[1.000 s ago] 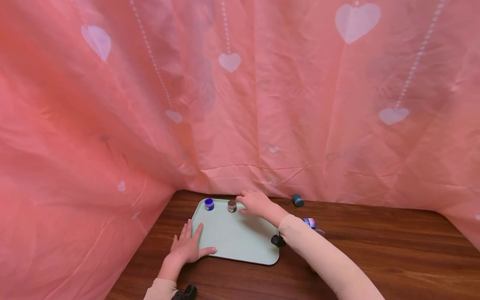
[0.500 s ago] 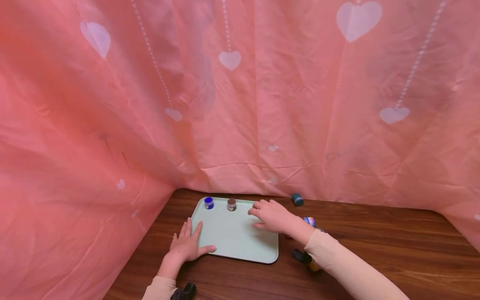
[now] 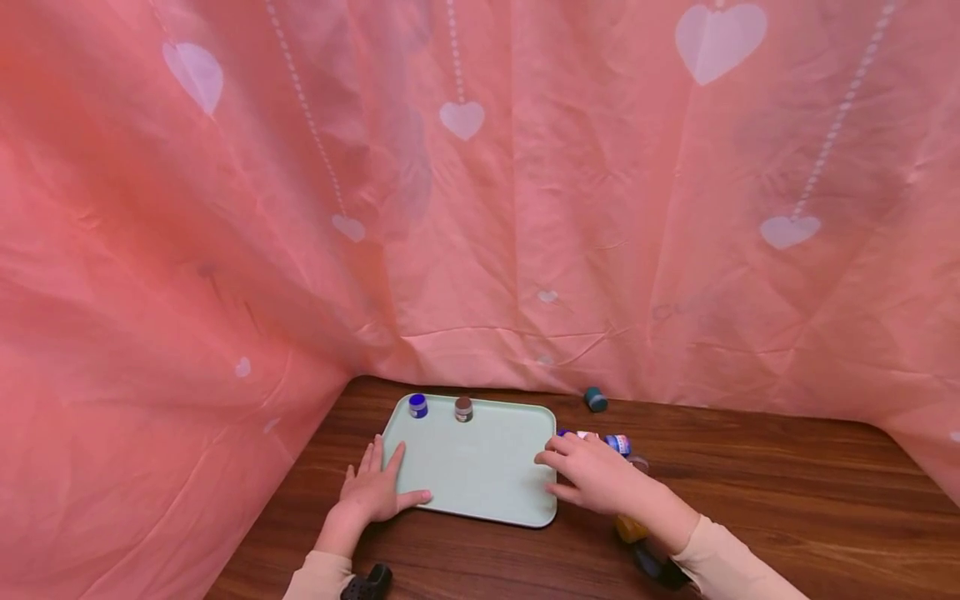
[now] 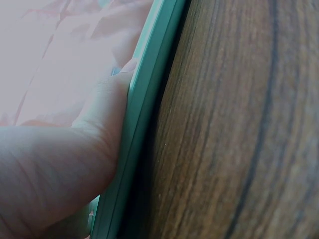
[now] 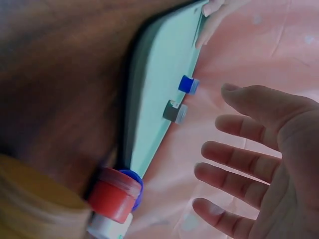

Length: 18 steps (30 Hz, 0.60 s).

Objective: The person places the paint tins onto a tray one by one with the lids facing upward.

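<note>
A pale green tray [image 3: 480, 467] lies on the table, with a small blue-lidded jar [image 3: 417, 406] and a brown-lidded jar [image 3: 463, 409] upright near its far edge. My left hand [image 3: 372, 492] rests with spread fingers on the tray's near left corner; in the left wrist view its thumb [image 4: 102, 107] lies along the green rim. Over the right edge of the tray hovers my right hand [image 3: 596, 475], fingers apart and holding nothing. Below it in the right wrist view are a red jar [image 5: 114, 195] and a blurred yellow jar [image 5: 40, 204].
More small jars lie right of the tray: a teal one [image 3: 596, 399] near the curtain, a blue-and-white one [image 3: 618, 443] and a yellow one [image 3: 630, 529], partly behind the right arm. A pink curtain [image 3: 480, 250] with hearts encloses the wooden table [image 3: 787, 492] at back and left.
My right hand has drawn back from beside the brown-lidded jar, moving right and nearer to the tray's right edge. Both jars on the tray and my left hand have stayed put.
</note>
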### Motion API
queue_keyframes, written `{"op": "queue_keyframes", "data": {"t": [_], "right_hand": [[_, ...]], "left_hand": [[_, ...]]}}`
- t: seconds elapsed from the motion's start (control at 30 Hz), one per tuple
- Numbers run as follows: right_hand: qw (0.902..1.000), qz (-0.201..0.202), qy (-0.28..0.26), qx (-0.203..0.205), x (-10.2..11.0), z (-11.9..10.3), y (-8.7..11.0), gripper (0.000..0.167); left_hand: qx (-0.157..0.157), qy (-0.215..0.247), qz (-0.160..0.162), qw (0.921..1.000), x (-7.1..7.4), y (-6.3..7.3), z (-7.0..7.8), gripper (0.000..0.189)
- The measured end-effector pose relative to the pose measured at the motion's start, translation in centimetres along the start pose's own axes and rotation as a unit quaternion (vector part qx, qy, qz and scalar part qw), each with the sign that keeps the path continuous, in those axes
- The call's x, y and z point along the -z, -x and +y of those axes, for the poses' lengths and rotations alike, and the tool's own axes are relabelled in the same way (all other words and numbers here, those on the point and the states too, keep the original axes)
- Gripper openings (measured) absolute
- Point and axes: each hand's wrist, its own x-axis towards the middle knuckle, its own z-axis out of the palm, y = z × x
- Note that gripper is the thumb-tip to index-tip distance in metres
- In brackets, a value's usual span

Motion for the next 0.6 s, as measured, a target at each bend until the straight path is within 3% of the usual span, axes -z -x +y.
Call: {"op": "queue_keyframes", "data": {"t": [0.4,0.6], "right_hand": [[0.9993,0.025,-0.015,-0.022,-0.1,-1.0,4.6,0.030],[0.9983,0.007,-0.025,-0.051,-0.3,-1.0,6.3,0.030]], "left_hand": [[-0.001,-0.001,0.001,1.0000,0.0,0.1,0.4,0.106],[0.002,0.000,-0.003,1.0000,0.1,0.2,0.3,0.106]]}}
